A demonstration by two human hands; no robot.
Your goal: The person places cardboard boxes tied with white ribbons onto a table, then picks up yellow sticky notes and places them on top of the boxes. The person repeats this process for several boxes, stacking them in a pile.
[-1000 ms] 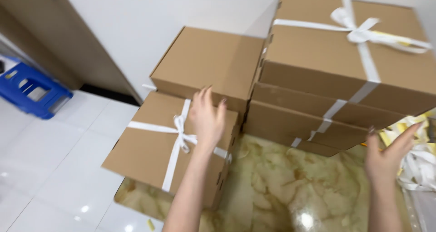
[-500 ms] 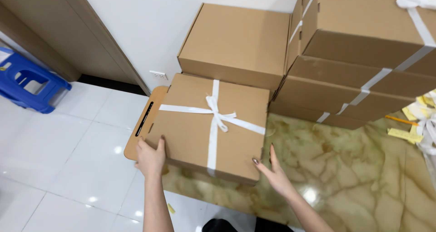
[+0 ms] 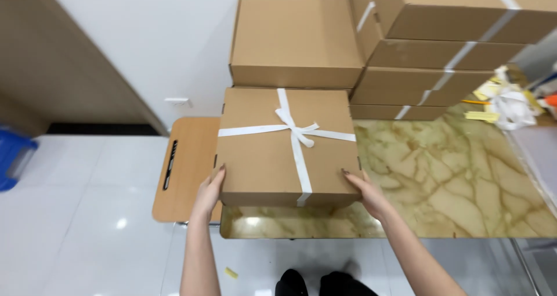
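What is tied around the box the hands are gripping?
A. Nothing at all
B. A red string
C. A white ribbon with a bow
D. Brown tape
C: the cardboard box, gripped at its sides by the left hand and right hand, has a white ribbon crossing its lid, knotted in a bow.

Matt cardboard box (image 3: 272, 151), white ribbon (image 3: 293, 135), glossy marble tabletop (image 3: 464, 186)

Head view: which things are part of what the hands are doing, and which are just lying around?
In hand:
- ribboned cardboard box, gripped at its sides
- left hand
- right hand

Lying about:
- plain cardboard box behind it
- stack of ribboned boxes
- marble-patterned table
- wooden board
- ribbon scraps
- blue stool
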